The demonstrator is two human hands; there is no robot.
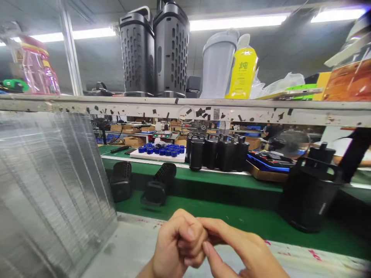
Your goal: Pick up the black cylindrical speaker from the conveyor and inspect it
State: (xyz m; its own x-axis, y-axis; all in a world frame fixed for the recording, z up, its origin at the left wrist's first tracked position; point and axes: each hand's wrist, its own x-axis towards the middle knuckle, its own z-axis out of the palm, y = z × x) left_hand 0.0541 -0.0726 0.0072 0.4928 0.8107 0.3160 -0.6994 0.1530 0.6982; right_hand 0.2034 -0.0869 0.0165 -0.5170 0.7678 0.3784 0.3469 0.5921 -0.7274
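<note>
My left hand and my right hand meet low in the middle of the view, above the pale front edge of the bench. The left fingers are curled into a loose fist. The right fingers pinch together against the left fingertips. Anything between them is too small or hidden to name. Just beyond the hands runs a green conveyor belt.
Two black perforated cylinders lie on the belt at left, and a large black speaker-like unit stands at right. A ribbed clear plastic sheet fills the left. Black canisters and a tray of blue caps sit behind. The overhead shelf holds bottles.
</note>
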